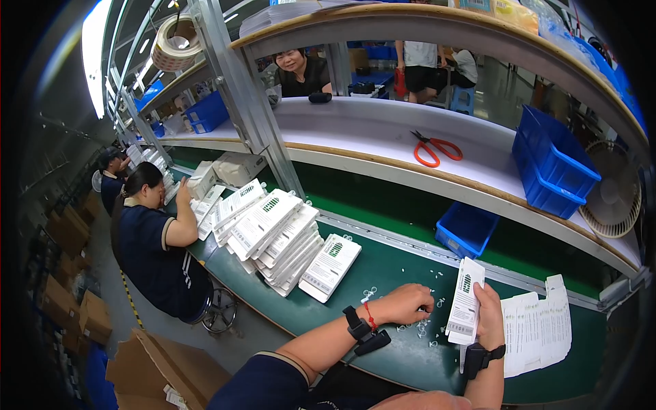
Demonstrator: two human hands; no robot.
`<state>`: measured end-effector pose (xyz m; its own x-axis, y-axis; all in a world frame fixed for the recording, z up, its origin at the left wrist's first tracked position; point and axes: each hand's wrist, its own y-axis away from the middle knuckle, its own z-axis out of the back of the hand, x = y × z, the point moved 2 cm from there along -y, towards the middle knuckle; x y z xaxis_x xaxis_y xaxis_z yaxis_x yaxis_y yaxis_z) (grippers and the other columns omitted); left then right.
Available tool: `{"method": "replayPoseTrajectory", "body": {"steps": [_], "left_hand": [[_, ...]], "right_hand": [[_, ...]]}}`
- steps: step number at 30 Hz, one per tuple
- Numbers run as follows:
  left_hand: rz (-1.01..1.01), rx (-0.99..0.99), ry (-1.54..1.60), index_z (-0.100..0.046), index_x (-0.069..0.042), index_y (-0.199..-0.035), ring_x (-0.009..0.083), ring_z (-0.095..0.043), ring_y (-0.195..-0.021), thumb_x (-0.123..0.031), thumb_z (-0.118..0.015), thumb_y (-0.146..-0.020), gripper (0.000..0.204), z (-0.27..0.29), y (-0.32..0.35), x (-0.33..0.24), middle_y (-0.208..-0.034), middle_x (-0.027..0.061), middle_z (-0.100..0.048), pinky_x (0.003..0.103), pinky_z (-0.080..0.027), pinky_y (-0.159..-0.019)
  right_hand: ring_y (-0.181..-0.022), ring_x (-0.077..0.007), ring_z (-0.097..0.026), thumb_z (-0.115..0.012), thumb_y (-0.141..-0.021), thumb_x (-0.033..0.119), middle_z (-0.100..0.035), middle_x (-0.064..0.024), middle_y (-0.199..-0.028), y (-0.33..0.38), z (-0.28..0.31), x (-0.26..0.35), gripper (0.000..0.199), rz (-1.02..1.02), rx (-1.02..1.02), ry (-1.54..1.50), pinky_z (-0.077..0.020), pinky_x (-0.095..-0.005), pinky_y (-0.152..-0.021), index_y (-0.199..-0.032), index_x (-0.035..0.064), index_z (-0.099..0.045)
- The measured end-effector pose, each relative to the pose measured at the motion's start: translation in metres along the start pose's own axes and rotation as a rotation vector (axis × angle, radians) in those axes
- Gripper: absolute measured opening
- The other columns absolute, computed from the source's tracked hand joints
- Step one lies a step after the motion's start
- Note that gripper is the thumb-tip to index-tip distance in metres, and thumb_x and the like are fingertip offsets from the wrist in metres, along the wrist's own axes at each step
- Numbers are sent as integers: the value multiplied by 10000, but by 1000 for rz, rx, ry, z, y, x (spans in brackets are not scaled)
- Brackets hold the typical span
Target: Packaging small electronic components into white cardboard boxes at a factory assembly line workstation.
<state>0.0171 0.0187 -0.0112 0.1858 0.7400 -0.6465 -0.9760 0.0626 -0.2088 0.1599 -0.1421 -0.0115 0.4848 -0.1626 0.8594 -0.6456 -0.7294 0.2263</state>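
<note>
My right hand [488,311] grips a small bundle of flat white cartons [465,301] with green print, held upright over the green bench. Just left of it, my left hand [406,303] hovers with its fingers curled together; whether something small is between them is hidden. Below and around that hand lie small clear plastic hooks [421,328] and little white bits. Further left stands a short stack of white cartons [331,265], beside a taller, leaning pile of the same cartons [266,222]. Flat white cartons [536,331] lie fanned out right of my right hand.
Above the bench runs a shelf [355,133] with red-handled scissors [435,149], stacked blue bins [555,160] and a fan [611,188]. A blue bin [468,229] sits below it. A co-worker [154,232] sits at left. An open cardboard box [160,372] stands near my left arm.
</note>
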Motion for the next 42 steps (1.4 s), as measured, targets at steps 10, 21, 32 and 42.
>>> {"method": "replayPoseTrajectory", "body": {"steps": [10, 21, 32, 42], "left_hand": [[21, -78, -36, -680, -43, -911, 305, -589, -829, -136, -688, -782, 159, -2, -1, -1, -825, 108, -612, 396, -462, -765], [35, -6, -70, -644, -46, -816, 308, -588, -865, -118, -694, -767, 100, -4, -2, 1, -837, 103, -610, 397, -465, -785], [2, 0, -34, -689, -66, -835, 278, -588, -872, -122, -685, -775, 82, -2, 1, -1, -854, 83, -604, 376, -466, -766], [170, -256, 220, -628, -12, -900, 209, -649, -701, -95, -646, -847, 101, 7, -4, -1, -759, 101, -650, 306, -510, -631]], "right_hand": [[-762, -144, -664, -510, -961, 171, -676, -87, -928, 1, 1, 9, 248, 1, -15, 99, -548, -271, -668, -1094, -27, -576], [-771, -140, -663, -507, -962, 152, -675, -92, -947, 3, 0, 11, 239, 60, 7, 90, -543, -260, -688, -1104, -33, -562], [-777, -148, -663, -521, -959, 152, -674, -102, -951, 9, -8, 14, 232, 70, 22, -9, -542, -272, -693, -1081, -39, -571], [-845, -175, -669, -546, -941, 133, -665, -122, -1003, 9, -5, 18, 253, 131, 22, -52, -549, -290, -737, -1124, -42, -539]]}}
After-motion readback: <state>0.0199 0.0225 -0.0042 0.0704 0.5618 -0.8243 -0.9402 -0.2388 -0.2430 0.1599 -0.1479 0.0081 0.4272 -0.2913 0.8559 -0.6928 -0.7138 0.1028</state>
